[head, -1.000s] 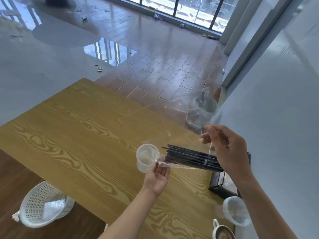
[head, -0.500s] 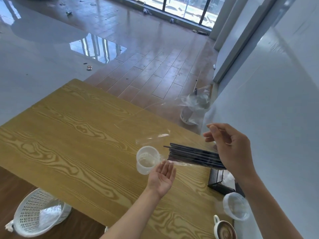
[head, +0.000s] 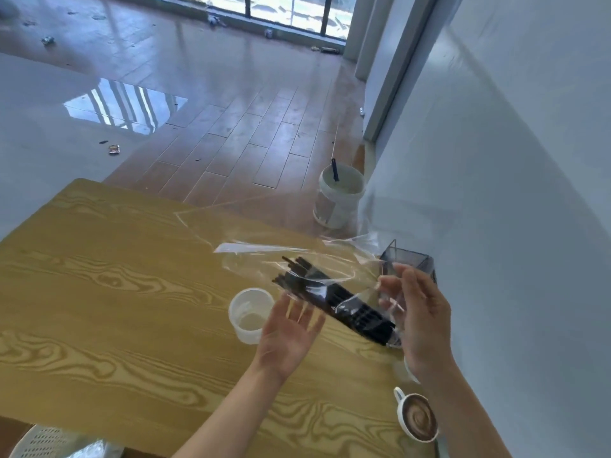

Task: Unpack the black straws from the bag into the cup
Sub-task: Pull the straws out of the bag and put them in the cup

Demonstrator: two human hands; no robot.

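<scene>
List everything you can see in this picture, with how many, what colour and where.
Black plastic straws: one bundle, black, held above the table, partly inside the bag.
Clear plastic bag: one, transparent, around the straws.
Translucent white plastic cup: one, on the table beside the left hand.
Wood-grain table: one, yellow-brown.
Dark clear square holder: one, by the table's right edge.
Coffee cup with latte art: one, white, near right corner.
White bucket: one, on the floor by the wall.
White lattice basket: one, bottom left, partly cut off.
Hands: left open, palm up under the straws; right holding the bundle's near end.
</scene>
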